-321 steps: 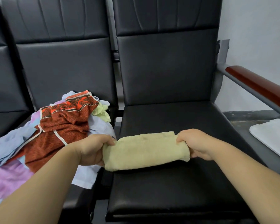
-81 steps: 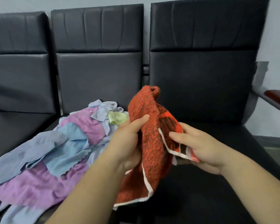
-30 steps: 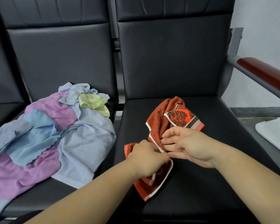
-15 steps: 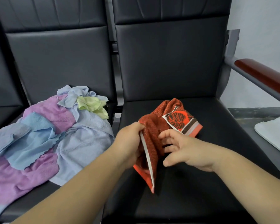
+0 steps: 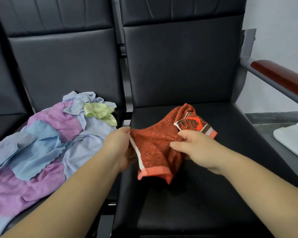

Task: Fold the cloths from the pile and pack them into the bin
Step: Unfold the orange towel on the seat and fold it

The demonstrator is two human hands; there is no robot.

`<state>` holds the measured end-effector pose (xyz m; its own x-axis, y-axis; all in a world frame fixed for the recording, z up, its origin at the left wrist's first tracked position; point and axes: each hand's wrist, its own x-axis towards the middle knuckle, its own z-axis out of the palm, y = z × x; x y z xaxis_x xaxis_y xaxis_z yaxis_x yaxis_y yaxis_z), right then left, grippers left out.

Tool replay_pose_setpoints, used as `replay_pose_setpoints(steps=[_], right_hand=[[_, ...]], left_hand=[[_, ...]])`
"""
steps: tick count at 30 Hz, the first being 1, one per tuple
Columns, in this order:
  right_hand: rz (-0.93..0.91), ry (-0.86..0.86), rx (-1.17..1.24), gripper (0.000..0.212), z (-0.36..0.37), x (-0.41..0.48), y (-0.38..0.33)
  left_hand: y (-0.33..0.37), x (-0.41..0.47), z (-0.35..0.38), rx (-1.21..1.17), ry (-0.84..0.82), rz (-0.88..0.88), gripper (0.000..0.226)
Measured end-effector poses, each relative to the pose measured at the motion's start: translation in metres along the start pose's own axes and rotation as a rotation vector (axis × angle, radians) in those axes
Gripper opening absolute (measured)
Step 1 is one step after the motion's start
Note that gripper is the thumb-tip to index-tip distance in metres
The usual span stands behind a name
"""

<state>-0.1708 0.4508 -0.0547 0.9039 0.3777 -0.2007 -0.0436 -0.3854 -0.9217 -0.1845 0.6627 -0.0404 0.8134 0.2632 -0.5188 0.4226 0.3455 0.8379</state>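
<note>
An orange-red towel (image 5: 157, 143) with a white stripe and a patterned end lies partly bunched over the right black seat (image 5: 196, 203). My left hand (image 5: 118, 146) pinches its left edge by the white stripe. My right hand (image 5: 194, 146) grips the cloth's upper middle, thumb on top. The towel's lower hem hangs folded between my hands. On the left seat lies the pile of cloths (image 5: 46, 140): purple, light blue and a small yellow-green one. A white object (image 5: 292, 140), maybe the bin's rim or lid, shows at the right edge.
Black padded chair backs (image 5: 179, 66) rise behind both seats. A grey metal armrest with a red-brown wooden pad (image 5: 282, 78) runs along the right side. A gap (image 5: 126, 121) separates the two seats.
Since half a second ago my hands have pulled apart, spreading the towel sideways. My right hand, loose before, now grips the cloth. My left hand has shifted left with the edge.
</note>
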Motion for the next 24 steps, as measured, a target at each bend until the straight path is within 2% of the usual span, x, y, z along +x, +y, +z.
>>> replay_pose_setpoints(steps=[3, 6, 9, 12, 13, 15, 18, 21, 22, 24], right_hand=[[0.015, 0.083, 0.053, 0.012, -0.006, -0.004, -0.008], [0.047, 0.103, 0.144, 0.010, -0.006, -0.007, -0.015], [0.075, 0.122, 0.163, 0.017, -0.005, -0.008, -0.013], [0.061, 0.287, -0.105, 0.042, -0.007, -0.012, -0.014], [0.041, 0.296, -0.111, 0.048, -0.009, -0.015, -0.015], [0.017, 0.166, -0.081, 0.059, -0.010, -0.020, -0.016], [0.014, -0.069, -0.268, 0.073, 0.003, -0.025, -0.015], [0.008, -0.048, -0.348, 0.093, 0.027, -0.022, -0.011], [0.010, -0.026, -0.323, 0.094, 0.033, -0.020, -0.009], [0.022, 0.001, -0.254, 0.081, 0.041, -0.017, -0.008]], left_hand=[[-0.003, -0.016, 0.004, 0.102, -0.137, -0.048, 0.028], [-0.012, -0.024, 0.008, 0.289, -0.310, -0.106, 0.041], [-0.012, -0.027, 0.013, 0.176, -0.344, -0.022, 0.029], [-0.002, -0.029, 0.015, 0.019, -0.315, 0.051, 0.030], [-0.001, -0.028, 0.015, -0.022, -0.308, 0.072, 0.030], [0.000, -0.025, 0.013, -0.110, -0.293, 0.101, 0.028], [0.002, -0.026, 0.013, -0.214, -0.334, 0.136, 0.023], [0.003, -0.029, 0.015, -0.203, -0.416, 0.168, 0.026], [0.003, -0.030, 0.014, -0.192, -0.427, 0.173, 0.027], [0.003, -0.030, 0.013, -0.185, -0.429, 0.173, 0.030]])
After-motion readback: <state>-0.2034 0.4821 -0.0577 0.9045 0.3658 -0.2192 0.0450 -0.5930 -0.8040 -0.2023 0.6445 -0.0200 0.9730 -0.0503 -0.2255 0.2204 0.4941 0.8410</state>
